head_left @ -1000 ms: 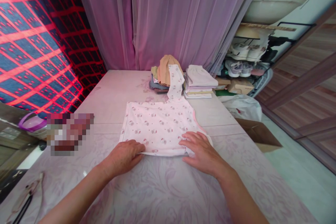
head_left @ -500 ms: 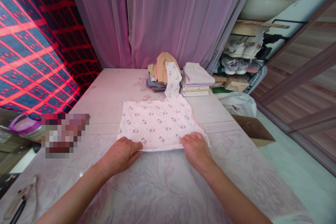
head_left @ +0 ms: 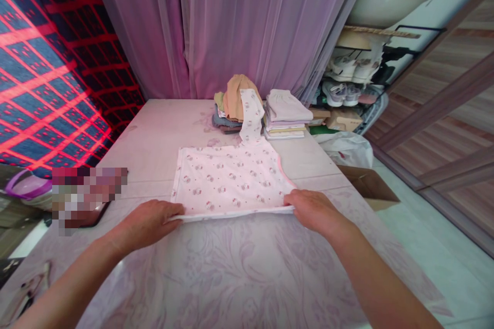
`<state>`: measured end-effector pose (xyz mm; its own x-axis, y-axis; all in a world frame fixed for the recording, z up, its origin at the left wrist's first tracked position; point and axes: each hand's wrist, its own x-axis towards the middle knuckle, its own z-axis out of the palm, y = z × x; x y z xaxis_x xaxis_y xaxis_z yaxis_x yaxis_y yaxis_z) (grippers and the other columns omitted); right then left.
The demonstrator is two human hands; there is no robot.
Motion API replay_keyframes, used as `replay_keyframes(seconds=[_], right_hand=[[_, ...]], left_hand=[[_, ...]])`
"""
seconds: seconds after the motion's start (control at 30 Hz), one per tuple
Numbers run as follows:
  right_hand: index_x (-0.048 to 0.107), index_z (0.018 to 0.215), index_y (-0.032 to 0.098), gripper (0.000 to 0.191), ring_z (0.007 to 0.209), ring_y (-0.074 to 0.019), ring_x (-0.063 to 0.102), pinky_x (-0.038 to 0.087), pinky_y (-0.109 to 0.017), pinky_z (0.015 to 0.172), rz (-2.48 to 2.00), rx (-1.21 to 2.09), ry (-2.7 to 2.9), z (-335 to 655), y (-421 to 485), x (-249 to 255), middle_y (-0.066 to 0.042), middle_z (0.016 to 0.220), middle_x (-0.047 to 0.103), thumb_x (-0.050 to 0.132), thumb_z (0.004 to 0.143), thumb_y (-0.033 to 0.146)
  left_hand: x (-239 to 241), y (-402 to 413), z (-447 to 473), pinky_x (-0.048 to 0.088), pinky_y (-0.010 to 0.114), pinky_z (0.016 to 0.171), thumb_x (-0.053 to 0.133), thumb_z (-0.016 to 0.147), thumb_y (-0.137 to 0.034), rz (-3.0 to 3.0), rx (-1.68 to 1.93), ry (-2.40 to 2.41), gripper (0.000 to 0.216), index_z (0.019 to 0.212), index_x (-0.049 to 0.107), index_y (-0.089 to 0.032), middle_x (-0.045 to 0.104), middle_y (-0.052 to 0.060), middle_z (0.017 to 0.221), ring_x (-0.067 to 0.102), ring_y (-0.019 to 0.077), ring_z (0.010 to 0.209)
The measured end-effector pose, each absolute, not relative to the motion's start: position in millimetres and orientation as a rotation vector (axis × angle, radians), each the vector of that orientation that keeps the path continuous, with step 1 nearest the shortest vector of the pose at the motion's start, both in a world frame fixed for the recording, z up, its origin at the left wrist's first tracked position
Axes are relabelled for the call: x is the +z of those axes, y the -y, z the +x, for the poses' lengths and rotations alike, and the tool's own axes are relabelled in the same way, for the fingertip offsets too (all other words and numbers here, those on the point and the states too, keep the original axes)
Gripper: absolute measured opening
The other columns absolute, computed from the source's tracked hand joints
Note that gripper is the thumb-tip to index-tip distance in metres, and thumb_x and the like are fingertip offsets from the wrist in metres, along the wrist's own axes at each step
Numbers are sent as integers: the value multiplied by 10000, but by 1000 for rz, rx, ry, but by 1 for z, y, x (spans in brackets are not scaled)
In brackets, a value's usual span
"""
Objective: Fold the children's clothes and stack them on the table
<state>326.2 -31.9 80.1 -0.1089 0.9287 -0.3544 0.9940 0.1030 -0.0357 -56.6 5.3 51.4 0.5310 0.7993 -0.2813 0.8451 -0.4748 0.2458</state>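
Note:
A small pink printed garment [head_left: 229, 179] lies flat on the table [head_left: 239, 267], one sleeve draped up onto a heap of clothes behind it. My left hand [head_left: 148, 218] pinches the garment's near left corner, fingers closed on the hem. My right hand [head_left: 314, 208] grips the near right corner the same way. The near edge is lifted slightly off the table between the two hands.
A loose heap of clothes [head_left: 233, 103] and a neat folded stack [head_left: 285, 118] sit at the table's far end before a purple curtain [head_left: 239, 20]. A cardboard box [head_left: 366, 185] and plastic bag [head_left: 345, 146] lie on the floor at right, near a shoe rack [head_left: 355, 82].
Both hands have slid apart along the near hem to its two corners and closed on it. The view has shifted slightly left.

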Motion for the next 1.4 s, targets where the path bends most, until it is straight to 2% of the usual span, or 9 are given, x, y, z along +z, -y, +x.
replay_keyframes(seconds=[0.23, 0.33, 0.5, 0.63, 0.87, 1.03, 1.17, 1.3, 1.4], right_hand=[[704, 623, 261, 236, 737, -210, 658, 402, -271, 613, 1727, -410, -2063, 308, 16, 106, -34, 672, 693, 603, 603, 48], [738, 735, 259, 269, 823, -228, 671, 427, -282, 650, 1698, -369, -1959, 308, 2, 112, -57, 792, 724, 595, 633, 56], [734, 940, 191, 302, 956, -269, 655, 457, -316, 714, 1602, -323, -1878, 302, -33, 122, -121, 989, 716, 568, 701, 109], [729, 946, 182, 279, 953, -269, 652, 472, -316, 725, 1558, -309, -1859, 296, -64, 116, -113, 992, 715, 626, 687, 170], [744, 910, 186, 257, 906, -263, 661, 477, -323, 742, 1620, -317, -1862, 295, -95, 100, -108, 959, 722, 692, 661, 220], [741, 948, 236, 309, 905, -227, 654, 466, -280, 730, 1677, -461, -2009, 309, -103, 89, -61, 1038, 714, 695, 689, 397], [727, 983, 249, 370, 951, -216, 634, 456, -270, 785, 1849, -501, -2131, 324, -111, 70, -50, 1075, 701, 585, 774, 519], [557, 1272, 204, 485, 1161, -245, 528, 405, -347, 953, 2344, -112, -2390, 329, -112, 52, -106, 1301, 570, 472, 865, 454], [522, 1288, 161, 467, 1182, -250, 506, 398, -377, 967, 2717, 148, -2401, 335, -95, 46, -135, 1306, 551, 434, 880, 372]], left_hand=[[49, -15, -83, 446, 267, 712, 474, 807, -405, 2335, -119, -1354, 263, 898, 696, -297, 711, 4, 852, 644, 196, 795], [49, -18, -80, 442, 259, 732, 454, 814, -422, 2254, -43, -1340, 290, 927, 677, -275, 704, 6, 907, 634, 186, 825], [48, -30, -75, 406, 245, 609, 387, 798, -498, 2074, 51, -1486, 357, 871, 600, -220, 606, -19, 696, 559, 162, 661], [39, -42, -72, 386, 251, 599, 366, 782, -524, 2034, 148, -1575, 382, 861, 577, -215, 561, -23, 673, 540, 166, 663], [28, -52, -60, 394, 262, 609, 377, 779, -477, 1991, 199, -1808, 464, 1110, 586, -229, 588, -16, 697, 564, 174, 657], [24, -49, -59, 425, 271, 659, 386, 782, -520, 1961, 202, -1837, 547, 1219, 554, -236, 621, 0, 782, 592, 176, 702], [23, -41, -57, 431, 277, 672, 420, 747, -633, 1936, 189, -1845, 711, 1331, 471, -231, 631, 8, 812, 611, 192, 737], [24, -30, -55, 417, 275, 629, 447, 729, -658, 1922, 164, -1885, 805, 1406, 386, -226, 609, -9, 739, 613, 203, 705], [22, -23, -56, 424, 278, 640, 471, 721, -646, 1880, 232, -1895, 821, 1418, 370, -225, 602, -16, 719, 613, 200, 699]])
